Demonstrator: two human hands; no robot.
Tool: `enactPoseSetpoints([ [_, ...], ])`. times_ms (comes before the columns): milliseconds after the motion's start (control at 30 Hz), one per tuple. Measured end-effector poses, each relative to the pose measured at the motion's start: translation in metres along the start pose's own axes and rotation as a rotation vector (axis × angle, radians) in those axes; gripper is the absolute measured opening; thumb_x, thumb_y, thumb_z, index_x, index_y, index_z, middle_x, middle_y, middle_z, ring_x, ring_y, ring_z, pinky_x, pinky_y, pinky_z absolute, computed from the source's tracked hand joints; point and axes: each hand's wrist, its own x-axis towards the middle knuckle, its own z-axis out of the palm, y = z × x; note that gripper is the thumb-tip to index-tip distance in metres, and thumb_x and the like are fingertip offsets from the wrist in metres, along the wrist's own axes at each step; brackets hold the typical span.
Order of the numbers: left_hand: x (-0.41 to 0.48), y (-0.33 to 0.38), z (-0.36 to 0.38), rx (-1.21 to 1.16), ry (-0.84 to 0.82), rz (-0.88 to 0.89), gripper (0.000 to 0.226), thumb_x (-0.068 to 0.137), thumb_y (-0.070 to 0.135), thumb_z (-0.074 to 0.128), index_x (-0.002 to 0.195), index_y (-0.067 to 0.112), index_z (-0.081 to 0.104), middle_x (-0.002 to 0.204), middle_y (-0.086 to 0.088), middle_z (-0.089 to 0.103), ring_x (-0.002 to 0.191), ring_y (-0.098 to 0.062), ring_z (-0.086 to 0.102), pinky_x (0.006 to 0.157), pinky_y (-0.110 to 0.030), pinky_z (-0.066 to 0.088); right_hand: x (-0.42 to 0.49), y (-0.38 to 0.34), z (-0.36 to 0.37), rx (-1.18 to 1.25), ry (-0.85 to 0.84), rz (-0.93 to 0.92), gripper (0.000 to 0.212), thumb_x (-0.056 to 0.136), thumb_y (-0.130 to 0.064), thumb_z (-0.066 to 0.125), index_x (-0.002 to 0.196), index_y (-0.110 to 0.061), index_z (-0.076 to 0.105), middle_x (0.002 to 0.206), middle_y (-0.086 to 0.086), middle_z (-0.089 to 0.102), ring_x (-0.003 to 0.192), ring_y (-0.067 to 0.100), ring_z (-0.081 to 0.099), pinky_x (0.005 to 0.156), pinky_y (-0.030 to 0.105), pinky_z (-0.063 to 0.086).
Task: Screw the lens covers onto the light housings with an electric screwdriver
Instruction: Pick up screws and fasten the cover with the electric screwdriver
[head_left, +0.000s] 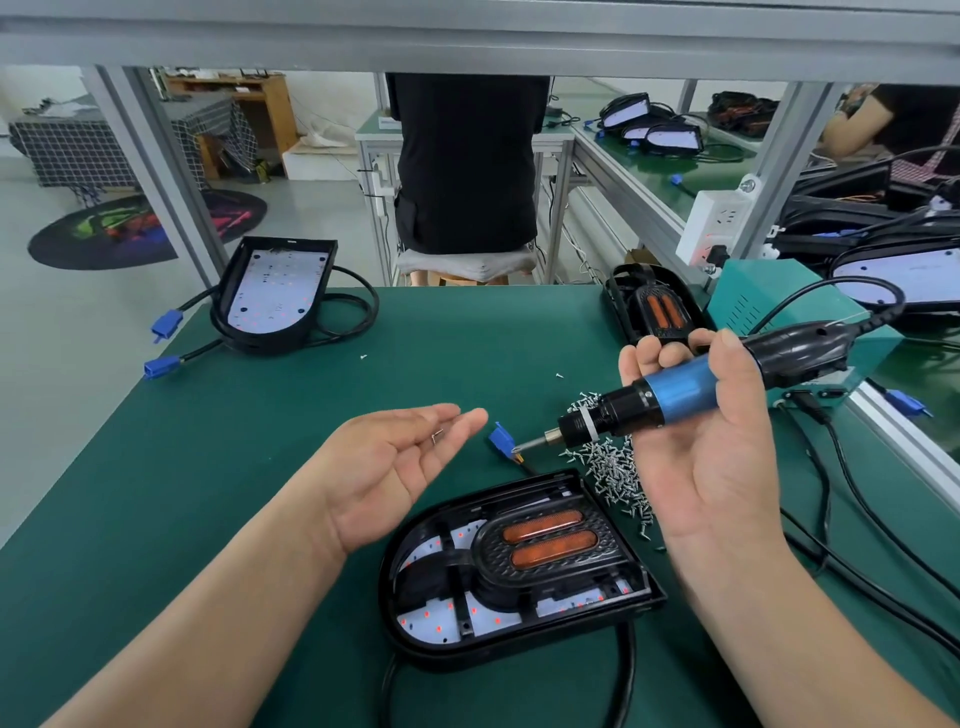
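Note:
A black light housing (514, 582) with a lens cover bearing two orange strips lies on the green table in front of me. My right hand (711, 452) grips a blue and black electric screwdriver (675, 395), its bit pointing left above the table. My left hand (405, 467) is held palm up with straight fingers, and a small screw (436, 435) lies on them. A pile of silver screws (613, 462) sits between the housing and the screwdriver.
Another housing (275, 293) with a bare white LED board and blue-plugged cables stands at the far left. A third covered housing (654, 306) stands at the far right by a teal power box (769, 306). Black cables (857, 519) run along the right. A person sits beyond the table.

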Motion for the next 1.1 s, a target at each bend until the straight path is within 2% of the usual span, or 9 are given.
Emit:
enactPoseSetpoints([
  [67, -0.001, 0.001, 0.0, 0.054, -0.028, -0.014, 0.026, 0.104, -0.011, 0.042, 0.125, -0.019, 0.056, 0.115, -0.031, 0.074, 0.102, -0.027, 0.078, 0.076, -0.024, 0.064, 0.001, 0.0, 0.0, -0.001, -0.002, -0.002, 0.011, 0.106, -0.021, 0.063, 0.105, -0.012, 0.058, 0.084, 0.006, 0.06, 0.092, 0.026, 0.07, 0.11, 0.047, 0.053],
  [133, -0.002, 0.002, 0.004, 0.14, -0.037, -0.011, 0.023, 0.105, -0.005, 0.048, 0.123, -0.01, 0.061, 0.108, -0.02, 0.078, 0.081, -0.014, 0.077, 0.061, -0.018, 0.06, 0.001, 0.0, -0.001, 0.006, -0.004, -0.004, 0.01, 0.106, -0.021, 0.063, 0.103, -0.012, 0.058, 0.083, 0.006, 0.06, 0.091, 0.026, 0.068, 0.111, 0.047, 0.052],
  [200, -0.003, 0.001, 0.007, 0.242, -0.049, 0.014, 0.022, 0.105, 0.003, 0.053, 0.124, -0.004, 0.063, 0.103, -0.013, 0.078, 0.064, -0.007, 0.066, 0.047, -0.016, 0.05, 0.002, -0.001, 0.0, 0.019, -0.005, -0.006, 0.01, 0.106, -0.021, 0.063, 0.103, -0.012, 0.058, 0.083, 0.006, 0.059, 0.09, 0.026, 0.066, 0.112, 0.047, 0.052],
  [300, -0.005, -0.002, 0.01, 0.366, -0.073, 0.052, 0.028, 0.101, 0.016, 0.06, 0.123, -0.001, 0.064, 0.095, -0.01, 0.077, 0.053, -0.006, 0.053, 0.041, -0.015, 0.038, 0.002, -0.001, 0.0, 0.009, -0.011, -0.014, 0.011, 0.105, -0.023, 0.063, 0.104, -0.013, 0.058, 0.083, 0.005, 0.06, 0.09, 0.025, 0.065, 0.111, 0.047, 0.053],
  [400, -0.007, -0.003, 0.011, 0.42, -0.077, 0.077, 0.035, 0.09, 0.033, 0.067, 0.109, 0.003, 0.065, 0.078, -0.005, 0.068, 0.047, -0.007, 0.045, 0.038, -0.016, 0.028, 0.001, -0.002, 0.001, 0.004, -0.011, -0.014, 0.012, 0.106, -0.024, 0.062, 0.106, -0.013, 0.057, 0.083, 0.006, 0.06, 0.09, 0.025, 0.067, 0.111, 0.047, 0.053],
  [600, -0.003, -0.001, 0.006, 0.409, -0.107, 0.052, 0.029, 0.09, 0.04, 0.071, 0.092, 0.011, 0.067, 0.072, 0.0, 0.056, 0.048, -0.006, 0.038, 0.039, -0.016, 0.026, 0.001, -0.001, 0.002, -0.006, 0.002, -0.013, 0.012, 0.106, -0.024, 0.062, 0.105, -0.013, 0.058, 0.083, 0.005, 0.06, 0.09, 0.025, 0.068, 0.109, 0.047, 0.054],
  [667, -0.003, -0.003, 0.004, 0.422, -0.112, 0.035, 0.027, 0.091, 0.034, 0.07, 0.096, 0.008, 0.071, 0.078, -0.002, 0.063, 0.052, -0.007, 0.044, 0.041, -0.016, 0.031, 0.002, 0.0, 0.003, -0.02, 0.017, -0.009, 0.013, 0.105, -0.024, 0.063, 0.105, -0.013, 0.058, 0.083, 0.005, 0.06, 0.09, 0.025, 0.069, 0.109, 0.047, 0.054],
  [833, -0.001, -0.004, 0.0, 0.457, -0.101, 0.016, 0.019, 0.103, 0.002, 0.058, 0.117, -0.004, 0.07, 0.1, -0.015, 0.076, 0.06, -0.01, 0.056, 0.045, -0.017, 0.04, 0.012, 0.002, 0.012, 0.006, 0.076, -0.001, 0.017, 0.103, -0.024, 0.067, 0.107, -0.011, 0.056, 0.081, 0.006, 0.061, 0.091, 0.027, 0.07, 0.106, 0.049, 0.057],
  [1100, -0.002, -0.005, 0.001, 0.579, -0.165, 0.059, 0.017, 0.107, -0.001, 0.051, 0.123, -0.002, 0.054, 0.112, -0.022, 0.077, 0.067, -0.015, 0.064, 0.051, -0.018, 0.045, 0.012, 0.017, 0.01, 0.026, 0.151, 0.043, 0.017, 0.102, -0.024, 0.069, 0.099, -0.011, 0.059, 0.078, 0.006, 0.06, 0.084, 0.027, 0.071, 0.093, 0.047, 0.062],
])
